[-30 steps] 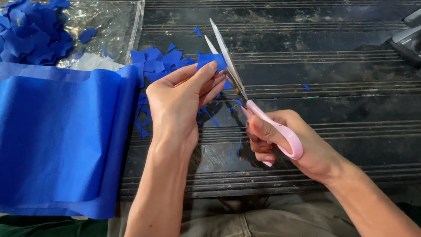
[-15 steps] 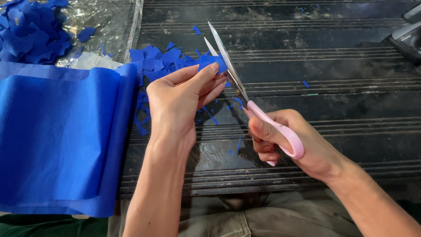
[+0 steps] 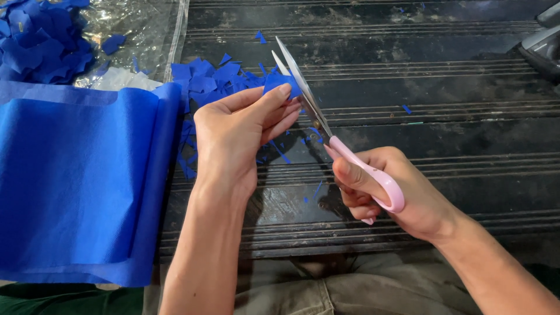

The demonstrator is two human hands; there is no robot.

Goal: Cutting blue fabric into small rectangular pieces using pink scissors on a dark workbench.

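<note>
Presently, the left hand [image 3: 233, 137] pinches a small piece of blue paper [image 3: 280, 81] between thumb and fingertips, fingers pressed together on it, just left of the scissor blades. The right hand [image 3: 391, 195] grips pink-handled scissors [image 3: 326, 128], thumb and fingers closed through the handle loops; the blades stand slightly apart, points directed away from the person, with the paper piece at or between them. Whether the blades touch the paper cannot be told.

Relative to the scissors: a scatter of blue paper cuttings [image 3: 204, 79] lies on the dark ribbed surface [image 3: 443, 134] just to the left and behind the left hand. Farther left lies a large folded sheet of blue tissue paper [image 3: 76, 181]. Beyond it, at the far left, more blue cuttings are heaped on clear plastic wrap [image 3: 146, 26]. A dark grey object [image 3: 545, 44] sits well to the right, partly out of view.
</note>
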